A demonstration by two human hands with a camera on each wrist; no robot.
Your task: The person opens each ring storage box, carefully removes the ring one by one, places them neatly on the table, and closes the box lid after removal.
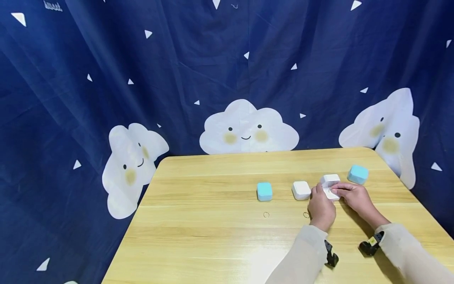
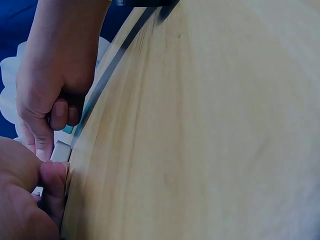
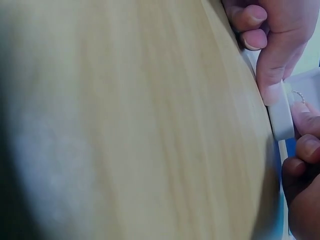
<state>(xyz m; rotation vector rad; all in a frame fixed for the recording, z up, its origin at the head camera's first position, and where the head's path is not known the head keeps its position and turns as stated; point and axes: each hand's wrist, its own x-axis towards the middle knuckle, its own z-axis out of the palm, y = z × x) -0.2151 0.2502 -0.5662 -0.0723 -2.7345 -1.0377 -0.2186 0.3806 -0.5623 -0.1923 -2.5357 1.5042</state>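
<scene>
An open white ring box (image 1: 330, 180) stands on the right part of the table, its lid raised at the back. My left hand (image 1: 322, 209) holds its base from the left and front, thumb on the front wall in the right wrist view. From the right, the fingertips of my right hand (image 1: 359, 199) reach into the box and pinch a thin ring (image 3: 299, 94). That ring stands upright at the cushion, its lower part hidden by fingers. In the left wrist view, both hands meet around the box (image 2: 61, 151), which is mostly hidden.
Left of the open box sit a closed white box (image 1: 301, 190) and a blue box (image 1: 264, 191); another blue box (image 1: 358, 174) stands behind my right hand. Two thin rings lie on the wooden table (image 1: 198, 236): one ring (image 1: 266, 215) before the left blue box, another (image 1: 306, 215) beside my left hand.
</scene>
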